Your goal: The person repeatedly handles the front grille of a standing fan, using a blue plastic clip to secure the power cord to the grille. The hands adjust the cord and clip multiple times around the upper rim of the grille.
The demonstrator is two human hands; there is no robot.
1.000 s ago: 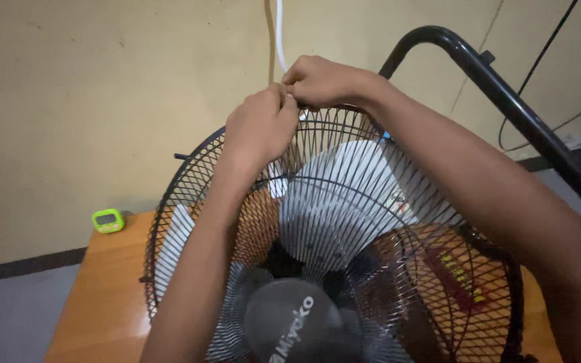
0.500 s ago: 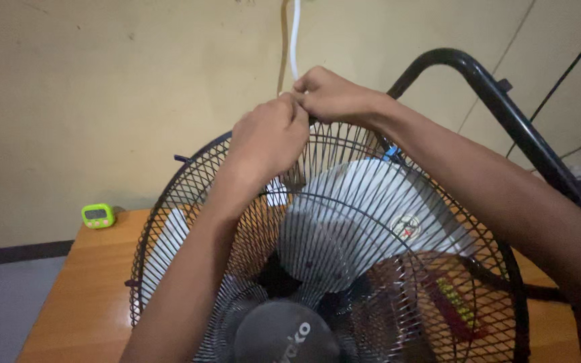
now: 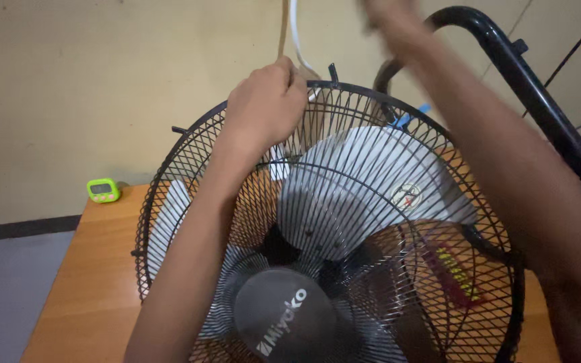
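Head view, looking down over two bare forearms onto a round black wire fan guard standing on a brown wooden desk.

Left hand curled tight at the top rim of the guard, fingers pinched narrow around something small where the wire meets the rim; too small to tell what, though a thin white cord rising up the wall starts right at those fingertips. Just right of that hand, a short black clip sticking up from the rim.

Right hand raised above and to the right of the left one, well clear of the rim, blurred and partly cut by the top edge; open or closed, cannot tell, and nothing visible in it. Forearm running down across the right side of the guard.

Below the left hand, behind the wires, pale translucent grey plastic fan blades and, lower still, a dark round hub cap. Small blue clip on the rim under the right wrist.

Beyond the right arm, a curved black metal tube frame. Far left of the left hand, near the desk's back edge, a small lime-green digital timer against the beige wall.
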